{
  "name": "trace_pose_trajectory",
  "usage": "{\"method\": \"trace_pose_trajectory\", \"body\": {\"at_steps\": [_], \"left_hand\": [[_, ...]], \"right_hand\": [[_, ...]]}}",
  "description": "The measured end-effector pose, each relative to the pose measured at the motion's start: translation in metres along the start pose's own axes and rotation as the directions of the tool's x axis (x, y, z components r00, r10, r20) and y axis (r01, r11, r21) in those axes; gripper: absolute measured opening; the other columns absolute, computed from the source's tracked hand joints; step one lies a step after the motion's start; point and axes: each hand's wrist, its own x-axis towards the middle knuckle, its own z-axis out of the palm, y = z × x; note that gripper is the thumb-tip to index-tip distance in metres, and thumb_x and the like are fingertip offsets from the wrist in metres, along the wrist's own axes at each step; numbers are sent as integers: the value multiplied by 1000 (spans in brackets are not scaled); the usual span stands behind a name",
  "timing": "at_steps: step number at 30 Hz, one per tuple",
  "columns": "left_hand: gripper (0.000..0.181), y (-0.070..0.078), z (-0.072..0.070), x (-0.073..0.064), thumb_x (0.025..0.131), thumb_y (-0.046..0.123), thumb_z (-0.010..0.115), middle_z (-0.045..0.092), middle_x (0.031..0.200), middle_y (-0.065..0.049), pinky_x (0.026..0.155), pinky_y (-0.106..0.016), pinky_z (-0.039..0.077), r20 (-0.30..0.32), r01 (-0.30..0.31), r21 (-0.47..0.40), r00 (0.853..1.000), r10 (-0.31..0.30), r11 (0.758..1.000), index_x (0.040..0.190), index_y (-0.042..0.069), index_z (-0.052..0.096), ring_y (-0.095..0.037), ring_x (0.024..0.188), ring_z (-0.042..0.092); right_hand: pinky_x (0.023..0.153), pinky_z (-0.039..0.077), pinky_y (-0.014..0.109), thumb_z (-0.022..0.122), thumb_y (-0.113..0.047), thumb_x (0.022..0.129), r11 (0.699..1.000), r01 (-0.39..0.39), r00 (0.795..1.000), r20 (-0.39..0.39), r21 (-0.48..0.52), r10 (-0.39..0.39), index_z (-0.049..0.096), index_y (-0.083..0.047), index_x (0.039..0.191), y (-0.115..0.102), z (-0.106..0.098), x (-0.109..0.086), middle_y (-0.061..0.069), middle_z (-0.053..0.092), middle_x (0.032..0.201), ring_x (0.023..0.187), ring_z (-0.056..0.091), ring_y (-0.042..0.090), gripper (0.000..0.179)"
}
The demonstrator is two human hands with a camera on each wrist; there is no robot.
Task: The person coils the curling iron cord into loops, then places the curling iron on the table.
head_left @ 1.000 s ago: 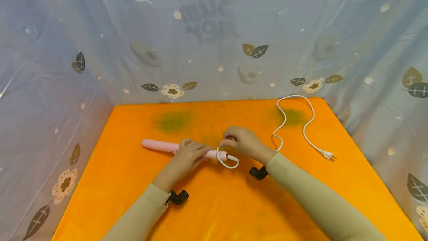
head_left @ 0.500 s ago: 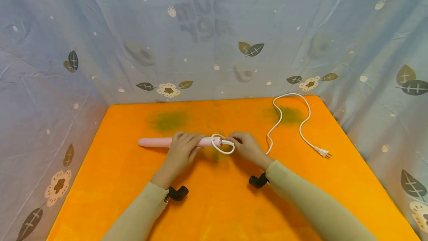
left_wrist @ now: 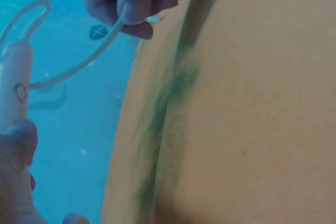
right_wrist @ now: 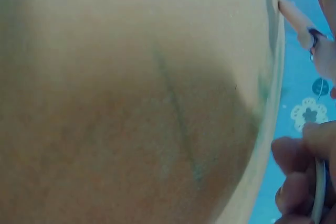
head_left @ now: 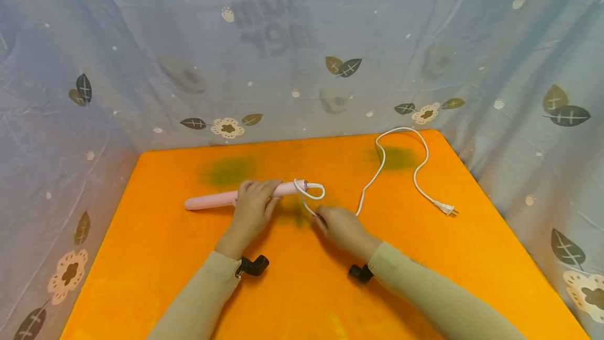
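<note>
Pink wand: over orange desk, gripped in left hand. White cord: pinched by right hand, now drawn nearer the wearer from the wand's corded end; apparently this tightens a turn round the wand.

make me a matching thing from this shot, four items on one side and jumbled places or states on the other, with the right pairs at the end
Things
1. pink rod-shaped device
2. thin white cord
3. white two-pronged plug
4. blue-grey curtain printed with leaves and flowers

Places or states
A. lying unplugged on the orange tabletop
B. hanging beyond the far table edge
C. gripped in the left hand
D. pinched in the right hand

Right pairs: 1-C, 2-D, 3-A, 4-B
</note>
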Motion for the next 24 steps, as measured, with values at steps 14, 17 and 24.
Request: {"method": "trace_pose_trajectory", "body": {"at_steps": [14,17,24], "left_hand": [[40,-6,1,-3,88,16,73,66,118,-6,102,-47,25,134,121,48,983,-127,991,126,11,64,-25,109,59],[38,-6,3,-6,89,16,71,66,119,-6,102,-48,25,164,92,46,981,-99,995,126,10,63,-25,110,59],[36,-7,7,-20,92,22,68,65,120,-4,104,-45,25,254,43,95,965,-66,995,126,13,63,-23,111,58]], "right_hand": [[48,45,28,71,-14,88,944,289,940,-137,-161,-311,59,-13,82,-14,-10,-10,-5,56,66,55,54,10,14],[48,43,25,72,-15,88,923,357,910,-169,-144,-378,61,-12,86,-15,-12,-8,-5,58,69,56,52,8,11],[46,43,23,62,-26,96,881,444,849,-236,-165,-472,66,-14,92,-17,-23,3,-5,59,73,55,53,8,13]]}}
